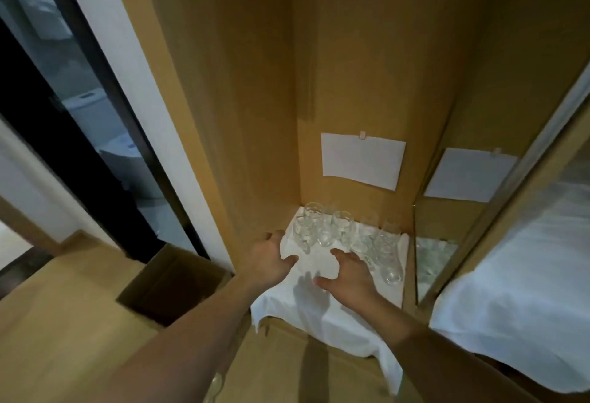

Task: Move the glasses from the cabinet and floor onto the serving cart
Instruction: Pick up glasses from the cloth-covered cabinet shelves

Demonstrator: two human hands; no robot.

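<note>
Glasses (pixel 344 236) stand on white cloth (pixel 319 303) just beyond left hand (pixel 271 259) and right hand (pixel 351 275), both released, fingers spread.

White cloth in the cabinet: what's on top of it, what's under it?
On the white cloth: a cluster of clear glasses at the back, plus both hands, left hand and right hand, resting on it. Underneath, only the shelf edge shows; the rest is covered.
</note>
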